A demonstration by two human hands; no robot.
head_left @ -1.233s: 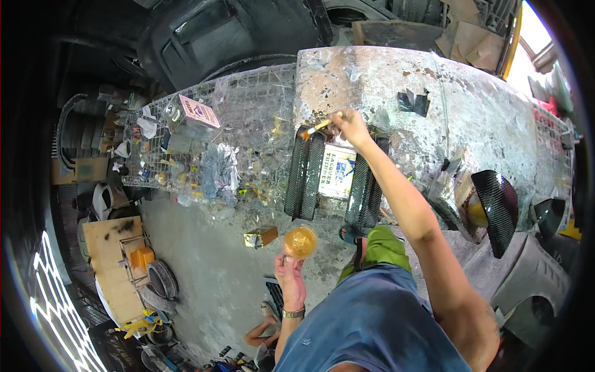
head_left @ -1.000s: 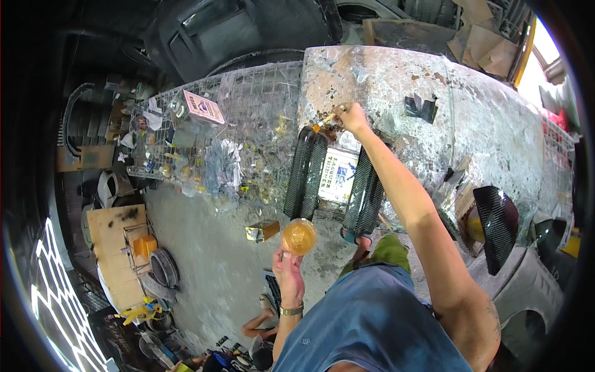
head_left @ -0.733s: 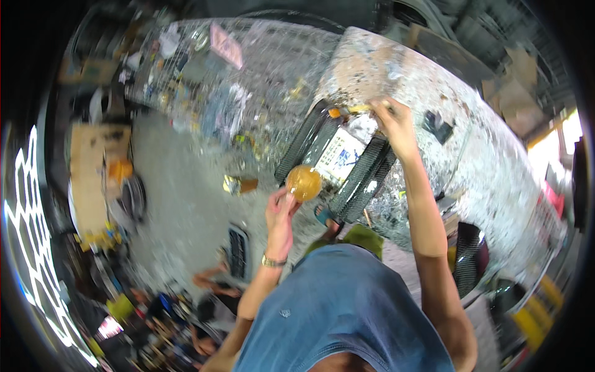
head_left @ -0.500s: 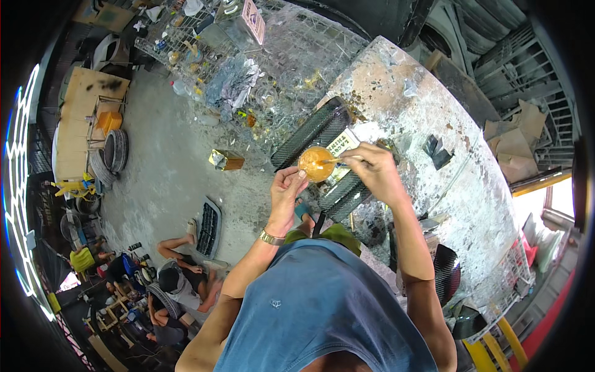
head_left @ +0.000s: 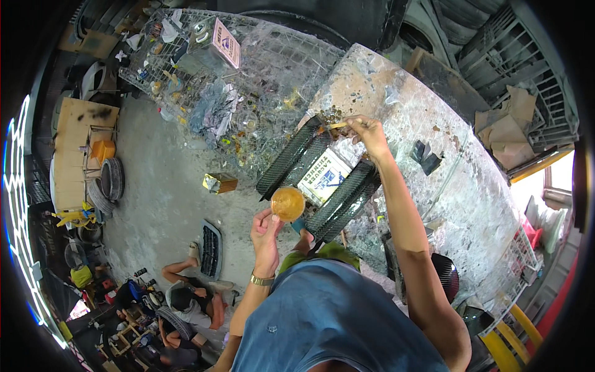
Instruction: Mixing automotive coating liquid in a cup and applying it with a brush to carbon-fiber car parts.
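My left hand [head_left: 266,240] grips a round clear cup [head_left: 287,204] of amber liquid by its near side, in front of my body. In my right hand [head_left: 367,132], stretched out farther away, is a small brush [head_left: 338,126] with a pale wooden handle. Its tip is at the far end of a glossy black carbon-fibre part [head_left: 291,159]; whether it touches is too small to tell. A similar carbon-fibre section [head_left: 344,208] runs nearer me. Between the two sections lies a rectangular metal can [head_left: 323,180] with a white and blue label.
The stained worktable [head_left: 403,124] extends right, with a black scrap [head_left: 426,157] on it. A resin-stained wire-mesh table [head_left: 273,46] with crumpled plastic and a tall can [head_left: 225,43] is at the far left. A gold tin [head_left: 220,183] and a black grille [head_left: 211,248] are left; people [head_left: 192,304] sit low left.
The brush has come out of the cup and moved away to the far end of the carbon-fibre part. My left hand has drawn the cup nearer and left. The view has shifted slightly.
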